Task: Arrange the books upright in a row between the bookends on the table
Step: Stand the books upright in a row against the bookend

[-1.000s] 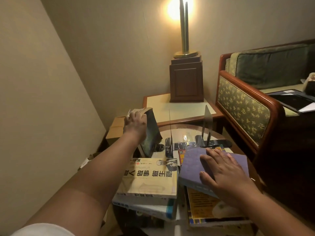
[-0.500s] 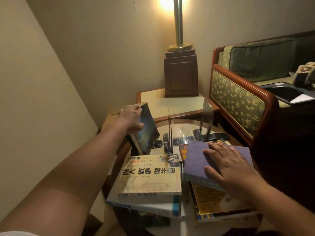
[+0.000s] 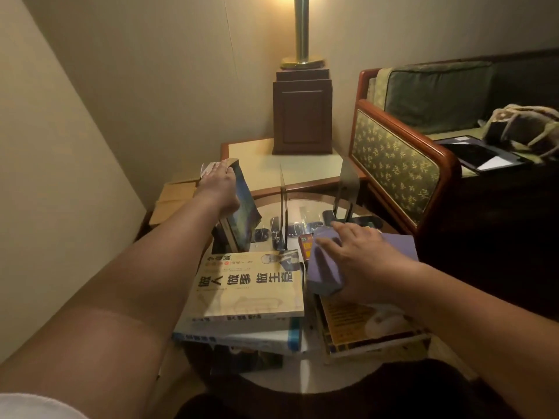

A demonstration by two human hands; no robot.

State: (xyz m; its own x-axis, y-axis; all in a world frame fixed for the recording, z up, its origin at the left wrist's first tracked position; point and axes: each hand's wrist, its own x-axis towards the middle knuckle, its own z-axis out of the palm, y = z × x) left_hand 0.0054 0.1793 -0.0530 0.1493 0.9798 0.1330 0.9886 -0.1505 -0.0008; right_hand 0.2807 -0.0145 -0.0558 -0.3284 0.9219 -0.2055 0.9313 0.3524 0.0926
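Your left grip (image 3: pixel 217 189) holds the dark paperback (image 3: pixel 245 214) tilted at the surface's far left edge, your right grip (image 3: pixel 363 258) clasps the purple book (image 3: pixel 323 272) right of centre; both look light and floppy, so pinch near the spines

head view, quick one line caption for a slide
Left hand holds a dark book tilted beside the bookends; right hand grips a purple book on a stack.

Standing apart at the round glass desk's (image 3: pixel 314 207) back: left metal bookend (image 3: pixel 283 207), right metal bookend (image 3: pixel 348 186). Leaning left of both: dark paperback book (image 3: pixel 245 208). Lying in front: cream-covered book (image 3: pixel 251 285), left of purple softcover book (image 3: pixel 323 267).
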